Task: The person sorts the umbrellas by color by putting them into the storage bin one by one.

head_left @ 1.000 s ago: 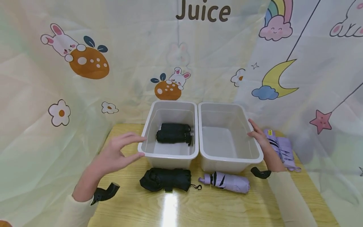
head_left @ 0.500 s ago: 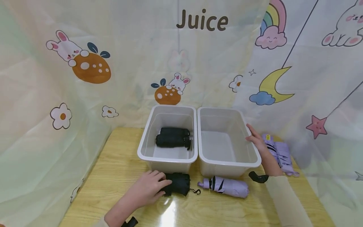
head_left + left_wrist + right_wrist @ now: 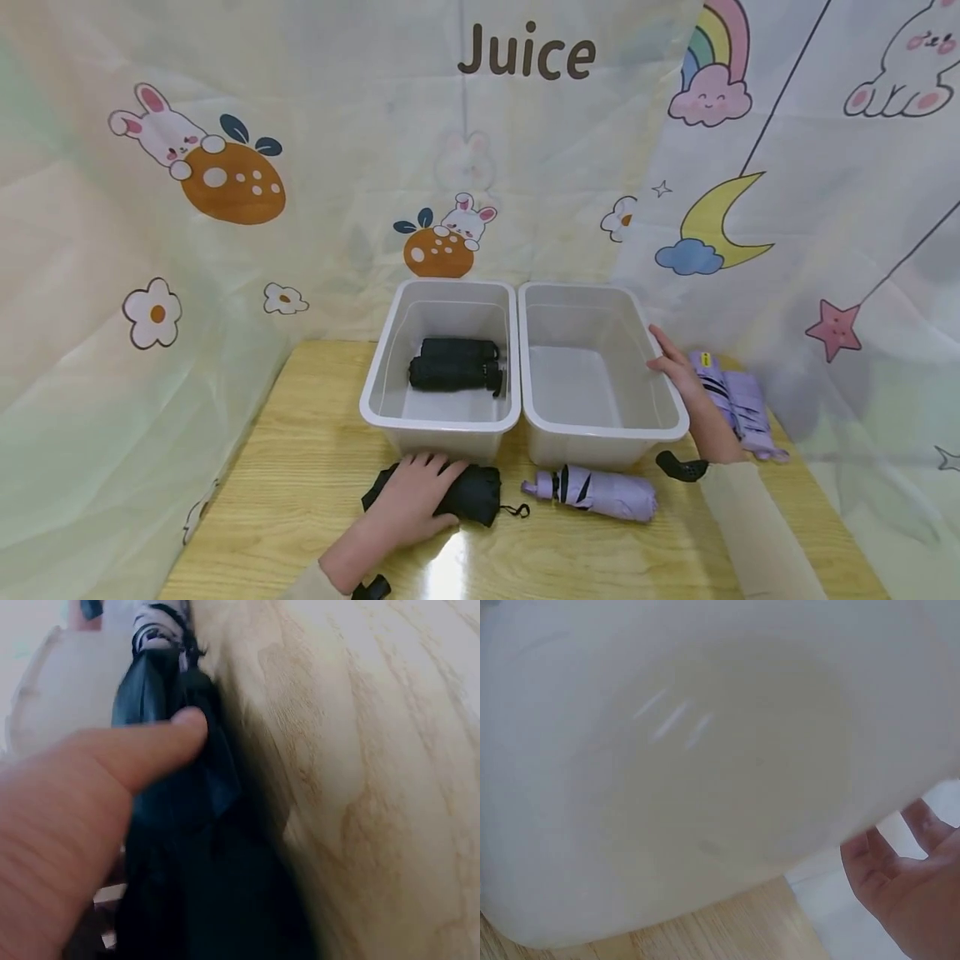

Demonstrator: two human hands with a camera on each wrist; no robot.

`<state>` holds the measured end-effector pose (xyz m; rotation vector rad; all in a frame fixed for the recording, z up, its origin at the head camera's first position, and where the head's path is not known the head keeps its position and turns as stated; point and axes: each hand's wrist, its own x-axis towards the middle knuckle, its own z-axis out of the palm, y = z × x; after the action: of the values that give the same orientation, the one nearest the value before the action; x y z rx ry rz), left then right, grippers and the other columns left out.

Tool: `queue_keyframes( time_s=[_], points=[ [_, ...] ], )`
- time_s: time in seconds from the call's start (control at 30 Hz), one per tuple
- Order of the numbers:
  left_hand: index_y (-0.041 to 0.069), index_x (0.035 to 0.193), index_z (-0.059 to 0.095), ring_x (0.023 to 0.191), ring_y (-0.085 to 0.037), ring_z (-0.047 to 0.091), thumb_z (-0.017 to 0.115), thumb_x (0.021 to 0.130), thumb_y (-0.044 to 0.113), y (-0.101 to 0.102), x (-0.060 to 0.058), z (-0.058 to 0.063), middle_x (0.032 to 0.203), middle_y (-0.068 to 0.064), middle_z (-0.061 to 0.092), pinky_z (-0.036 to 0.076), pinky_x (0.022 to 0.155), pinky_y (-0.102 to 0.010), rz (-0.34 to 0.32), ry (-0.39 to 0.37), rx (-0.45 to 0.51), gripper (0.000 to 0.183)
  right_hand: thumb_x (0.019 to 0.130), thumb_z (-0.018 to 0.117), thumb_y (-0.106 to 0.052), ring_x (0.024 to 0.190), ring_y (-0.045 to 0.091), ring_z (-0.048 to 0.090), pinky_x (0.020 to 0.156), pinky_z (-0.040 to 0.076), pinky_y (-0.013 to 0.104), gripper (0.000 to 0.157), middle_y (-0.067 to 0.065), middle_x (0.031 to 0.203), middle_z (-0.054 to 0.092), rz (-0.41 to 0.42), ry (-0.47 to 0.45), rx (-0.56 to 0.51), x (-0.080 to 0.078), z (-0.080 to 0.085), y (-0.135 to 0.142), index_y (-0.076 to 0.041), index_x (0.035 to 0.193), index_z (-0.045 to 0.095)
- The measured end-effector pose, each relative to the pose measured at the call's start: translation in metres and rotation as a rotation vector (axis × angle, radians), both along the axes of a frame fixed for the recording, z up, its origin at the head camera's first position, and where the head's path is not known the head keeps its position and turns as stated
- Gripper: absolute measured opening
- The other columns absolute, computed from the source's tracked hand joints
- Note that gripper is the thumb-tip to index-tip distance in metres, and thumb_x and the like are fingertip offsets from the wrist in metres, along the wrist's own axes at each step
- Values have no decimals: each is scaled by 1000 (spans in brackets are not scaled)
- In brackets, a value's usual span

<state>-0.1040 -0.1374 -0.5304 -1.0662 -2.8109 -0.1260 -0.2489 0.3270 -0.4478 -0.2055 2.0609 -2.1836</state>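
Note:
A folded black umbrella (image 3: 474, 495) lies on the table before the left bin, its wrist loop to the right. My left hand (image 3: 414, 493) grips it from above, fingers over the far side and thumb on the near side. The left wrist view shows the thumb against the dark cloth of the umbrella (image 3: 187, 787). At the right bin (image 3: 603, 433), my right hand (image 3: 684, 379) holds the right rim, thumb over the edge. In the right wrist view the fingers (image 3: 866, 862) of that hand meet the bin's edge, partly hidden by it.
Black folded umbrellas (image 3: 450, 373) lie inside the left bin (image 3: 442, 425), side by side with the right one. A lilac folded umbrella (image 3: 607, 493) lies before the right bin. More lilac umbrellas (image 3: 744, 408) lie beyond my right wrist. Printed curtains (image 3: 337, 167) surround the wooden table (image 3: 300, 433).
My left hand has come down from beside the left bin's rim onto the black umbrella and taken hold of it. The right hand stays at the right bin's rim.

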Motion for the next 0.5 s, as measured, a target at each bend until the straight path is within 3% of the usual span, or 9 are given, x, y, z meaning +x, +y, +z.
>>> queue_keyframes(
  time_s=[0.1,0.23,0.5],
  points=[
    [29,144,47,116,-31,46,71,77,64,-8,-3,-6,129,-7,51,39,90,-55,5,-70,77,79,95,35,7,108,3,44,83,46,18,73,27,157,-4,-3,3,23,-1,-1,0,-10,155,-5],
    [37,147,41,117,-32,48,68,75,69,-20,-6,-9,130,-7,51,39,90,-57,-5,-158,108,84,96,35,6,105,1,45,81,46,17,72,28,156,-3,-10,17,51,-3,-2,1,-9,154,-4],
    [39,150,37,102,-22,56,69,67,74,-40,-15,-15,121,-3,56,47,83,-41,-95,-108,79,95,97,35,5,108,2,46,84,46,17,73,22,158,-3,2,-12,-31,-3,-3,0,-13,155,-4]
  ],
)
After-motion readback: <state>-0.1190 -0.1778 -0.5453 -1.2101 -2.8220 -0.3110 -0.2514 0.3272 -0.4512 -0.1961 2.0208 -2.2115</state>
